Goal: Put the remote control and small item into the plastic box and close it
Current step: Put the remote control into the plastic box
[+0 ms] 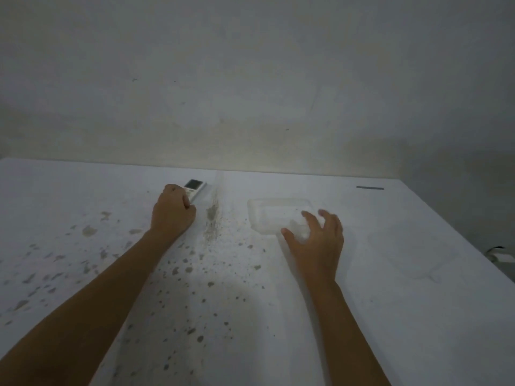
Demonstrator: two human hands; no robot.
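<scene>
A white remote control (196,186) with a dark screen lies at the back of the white table (278,316), pointing away from me. My left hand (172,210) is closed around its near end. A translucent plastic box (271,213) sits open to the right of it, and I cannot tell what is inside. My right hand (316,239) hovers at the box's near right corner with fingers spread, blurred, the thumb by the near rim. A thin dark strip (370,187) lies far back on the right.
A faint translucent shape, perhaps a lid (412,254), lies right of my right hand. The tabletop is spotted with grey stains, with one dark streak (212,215) between remote and box. A wall stands right behind the table. A small white object (503,257) sits beyond the right edge.
</scene>
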